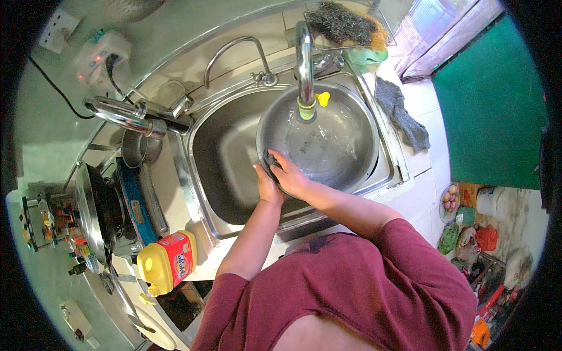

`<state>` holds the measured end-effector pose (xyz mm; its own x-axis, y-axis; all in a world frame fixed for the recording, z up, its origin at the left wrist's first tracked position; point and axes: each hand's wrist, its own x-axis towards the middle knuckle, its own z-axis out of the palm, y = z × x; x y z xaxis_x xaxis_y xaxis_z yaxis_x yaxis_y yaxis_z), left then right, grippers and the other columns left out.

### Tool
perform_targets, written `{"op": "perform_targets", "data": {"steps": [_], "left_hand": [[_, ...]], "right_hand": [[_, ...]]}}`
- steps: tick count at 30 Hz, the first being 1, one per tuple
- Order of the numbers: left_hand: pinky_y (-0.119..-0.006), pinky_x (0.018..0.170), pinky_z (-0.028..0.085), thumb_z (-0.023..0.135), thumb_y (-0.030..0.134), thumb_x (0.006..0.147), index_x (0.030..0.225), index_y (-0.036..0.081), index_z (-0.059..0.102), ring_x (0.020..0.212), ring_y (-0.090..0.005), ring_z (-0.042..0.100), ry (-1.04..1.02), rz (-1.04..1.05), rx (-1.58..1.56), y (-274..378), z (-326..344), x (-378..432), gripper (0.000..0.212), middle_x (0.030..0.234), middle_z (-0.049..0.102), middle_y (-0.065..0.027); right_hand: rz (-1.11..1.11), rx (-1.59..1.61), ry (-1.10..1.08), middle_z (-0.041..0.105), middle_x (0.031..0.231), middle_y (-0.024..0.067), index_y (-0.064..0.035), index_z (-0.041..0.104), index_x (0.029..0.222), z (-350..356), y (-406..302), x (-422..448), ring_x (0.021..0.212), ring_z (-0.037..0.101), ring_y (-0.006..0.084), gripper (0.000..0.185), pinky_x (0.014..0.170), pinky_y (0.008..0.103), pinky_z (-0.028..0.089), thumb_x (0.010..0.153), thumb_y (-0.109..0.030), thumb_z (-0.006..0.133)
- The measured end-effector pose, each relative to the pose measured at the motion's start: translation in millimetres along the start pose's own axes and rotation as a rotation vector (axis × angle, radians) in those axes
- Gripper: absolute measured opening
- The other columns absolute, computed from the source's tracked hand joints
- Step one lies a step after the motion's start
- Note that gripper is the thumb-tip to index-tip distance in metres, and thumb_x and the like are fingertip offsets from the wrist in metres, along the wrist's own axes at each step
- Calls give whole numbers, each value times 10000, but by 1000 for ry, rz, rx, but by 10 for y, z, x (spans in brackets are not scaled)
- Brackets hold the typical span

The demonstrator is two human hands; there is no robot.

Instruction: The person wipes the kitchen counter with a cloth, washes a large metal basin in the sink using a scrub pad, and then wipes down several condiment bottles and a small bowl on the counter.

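A round metal basin (pixel 347 153) with water in it rests over the right part of a stainless steel double sink (pixel 210 210), under a chrome faucet (pixel 304 66). My left hand (pixel 268 186) holds the basin's near-left rim from outside. Inside that same rim, my right hand (pixel 287 174) presses a small dark scrubbing pad or cloth (pixel 272 163) to the wall. My fingers partly cover the pad, so its exact kind is unclear. Beside the faucet's spout shows a small yellow plastic piece (pixel 323 99).
A second gooseneck tap (pixel 237 40) stands behind the left bowl. Steel wool (pixel 338 24) lies on a wire rack at the back. A grey cloth (pixel 401 114) drapes the right counter. At left are a yellow jug (pixel 169 262), a small pot (pixel 135 148) and a wok (pixel 90 210).
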<state>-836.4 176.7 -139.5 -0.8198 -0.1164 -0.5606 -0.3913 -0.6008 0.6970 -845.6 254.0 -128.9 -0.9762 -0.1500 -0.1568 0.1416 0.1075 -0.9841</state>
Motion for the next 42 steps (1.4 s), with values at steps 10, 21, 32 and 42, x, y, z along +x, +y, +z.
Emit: {"op": "perform_targets", "data": {"steps": [10,21,32,42], "left_hand": [[-379,952,287,252,624,796,1204,85,369,1105,-245,389,-36,-200,-278,136,29,-56,686,1203,417,-86],[-389,968,262,542,207,793,1208,7,337,1139,-291,356,152,362,570,-27,-3,14,504,1221,398,-134],[-309,703,434,614,229,750,1025,-18,509,784,-196,553,-174,278,1162,-98,465,20,384,871,588,-131],[-620,724,362,381,413,861,1265,183,211,1043,-408,401,-29,-428,544,-290,512,318,495,1234,369,-107]], "right_hand": [[-326,-393,-236,332,1272,181,-63,409,1190,-155,69,-263,1135,353,361,385,959,382,289,806,-79,426],[144,-752,-146,594,884,108,-63,552,895,-1492,321,-352,834,566,255,185,699,385,448,795,-209,498],[359,-362,220,576,785,105,-52,534,894,-1306,-245,-23,783,537,239,253,691,309,407,759,-259,589],[245,-821,385,471,1071,227,-44,409,1113,-1015,507,104,993,458,378,416,826,420,396,763,-228,538]]}}
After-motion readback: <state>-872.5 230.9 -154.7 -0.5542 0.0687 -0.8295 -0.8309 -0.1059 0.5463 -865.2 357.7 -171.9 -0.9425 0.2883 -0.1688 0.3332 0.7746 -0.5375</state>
